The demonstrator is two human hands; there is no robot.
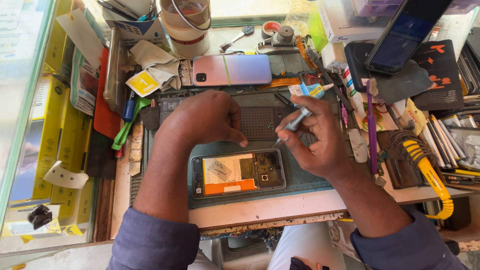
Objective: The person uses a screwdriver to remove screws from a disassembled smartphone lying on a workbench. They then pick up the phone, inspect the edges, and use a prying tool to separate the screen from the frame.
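An opened phone point(238, 173) lies on a teal mat point(305, 177) on the worktop. The right hand point(315, 137) has its fingers closed around a screwdriver point(295, 122); the left hand point(202, 120) hovers above, fingers loosely curled, empty.

A matt, finely textured teal rubber mat point(300, 177) is laid on the bench point(260, 207), whose painted wooden edge is chipped and rough. The opened phone point(238, 173) is seen with a glossy orange and white paper label on its battery and dull metal shielding beside it. A smooth grey metal screwdriver point(296, 121) is gripped in the right hand point(312, 137). The phone back cover point(232, 69) is glossy, iridescent plastic. Crumpled grey cloth point(157, 60) looks soft and matt.
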